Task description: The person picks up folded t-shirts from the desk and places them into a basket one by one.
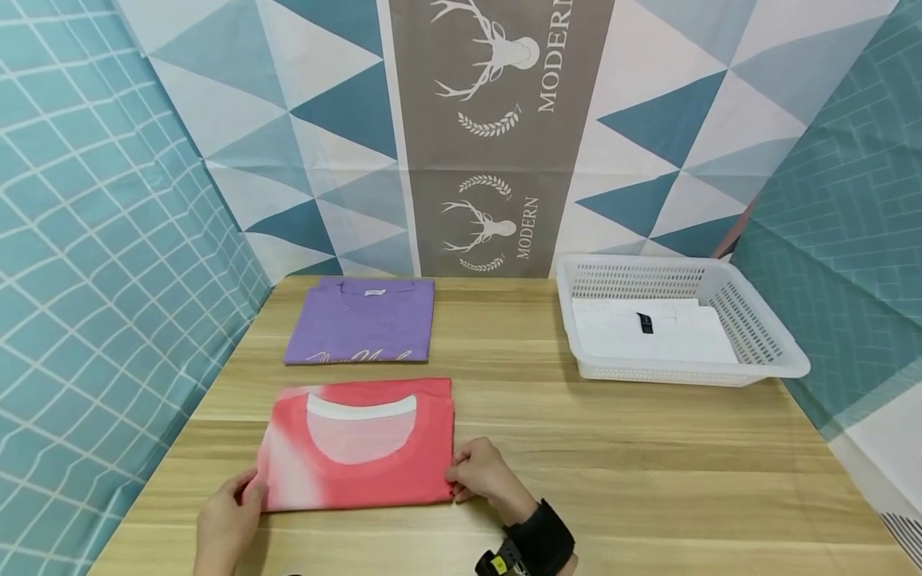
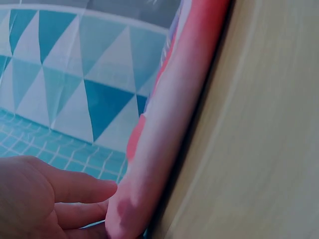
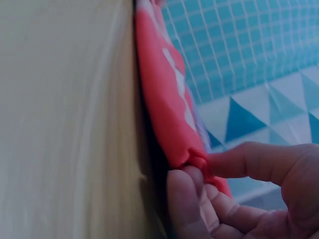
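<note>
A folded red T-shirt (image 1: 389, 480) with a pale fade on its left side and a white neckband lies at the front left of the wooden table. My left hand (image 1: 229, 516) holds its near left corner, thumb and fingers at the edge; in the left wrist view the fingers (image 2: 82, 214) run behind the cloth. At the near right corner, my right hand (image 1: 481, 472) pinches the fabric. The right wrist view shows the bunched hem of the red cloth (image 3: 167, 104) between that thumb and the curled fingers.
Behind the red shirt lies a folded purple T-shirt (image 1: 374, 320) with pale lettering. A white plastic basket (image 1: 648, 372) at the back right holds a folded white garment (image 1: 619, 340) with a black label. Patterned cloths (image 1: 346, 144) hang along the table's back and sides.
</note>
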A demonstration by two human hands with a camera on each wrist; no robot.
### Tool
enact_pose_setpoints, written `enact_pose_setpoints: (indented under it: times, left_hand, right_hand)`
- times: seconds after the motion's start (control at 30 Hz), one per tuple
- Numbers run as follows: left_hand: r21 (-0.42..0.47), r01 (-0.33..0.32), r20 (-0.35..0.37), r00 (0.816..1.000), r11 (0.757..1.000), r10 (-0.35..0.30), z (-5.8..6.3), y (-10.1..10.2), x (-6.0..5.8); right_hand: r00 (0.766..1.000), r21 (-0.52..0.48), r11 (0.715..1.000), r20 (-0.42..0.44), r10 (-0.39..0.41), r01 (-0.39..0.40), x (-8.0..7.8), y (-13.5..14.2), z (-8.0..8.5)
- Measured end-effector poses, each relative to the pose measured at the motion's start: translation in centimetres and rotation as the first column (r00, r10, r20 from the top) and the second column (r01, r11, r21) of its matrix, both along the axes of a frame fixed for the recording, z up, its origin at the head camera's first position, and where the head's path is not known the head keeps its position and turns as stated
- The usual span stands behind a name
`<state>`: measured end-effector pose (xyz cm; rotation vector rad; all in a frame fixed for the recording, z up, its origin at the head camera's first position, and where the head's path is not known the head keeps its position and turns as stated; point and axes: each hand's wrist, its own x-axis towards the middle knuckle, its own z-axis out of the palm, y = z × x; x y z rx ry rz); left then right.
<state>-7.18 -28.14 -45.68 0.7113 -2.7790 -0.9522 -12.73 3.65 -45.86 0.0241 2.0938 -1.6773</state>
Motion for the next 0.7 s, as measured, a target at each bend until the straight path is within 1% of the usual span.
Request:
enact_pose_setpoints:
  times: [0.1,0.2,0.3,0.4,0.47,0.57,0.63,0.7]
  left_hand:
    - [0.012,0.036,-0.009,0.999,0.999,-0.036,0.1,1.0,0.1]
    - [0.025,0.092,-0.006,0.996,0.995,-0.092,0.1,2.0,0.1]
    - [0.063,0.153,0.023,0.988,0.986,-0.154,0.3,2.8,0.1]
    - [0.092,0.171,0.060,0.982,0.981,-0.177,0.4,3.1,0.0]
    - [0.130,0.159,0.087,0.981,0.979,-0.171,0.5,3.1,-0.2]
    - [0.164,0.143,0.098,0.982,0.976,-0.161,0.6,2.8,-0.7]
    - [0.192,0.151,0.100,0.980,0.970,-0.172,0.7,2.6,-1.4]
    - [0.185,0.164,0.097,0.978,0.969,-0.184,0.7,2.5,-2.2]
  right_hand:
    - [1.000,0.036,0.999,-0.011,0.011,-0.011,0.2,1.5,0.1]
    - [0.999,0.084,0.996,-0.028,0.017,-0.015,0.4,3.0,0.4]
    - [0.998,0.157,0.988,-0.060,0.015,-0.005,0.9,4.4,0.8]
    - [0.996,0.231,0.973,-0.086,0.021,0.000,1.3,5.6,1.1]
    - [0.996,0.256,0.967,-0.091,0.015,0.009,1.3,6.0,1.4]
    - [0.997,0.212,0.976,-0.062,-0.038,0.050,1.0,6.1,1.6]
    - [0.996,0.156,0.984,-0.027,-0.082,0.085,0.5,5.9,1.7]
    - [0.992,0.100,0.987,0.005,-0.126,0.125,-0.2,5.5,1.5]
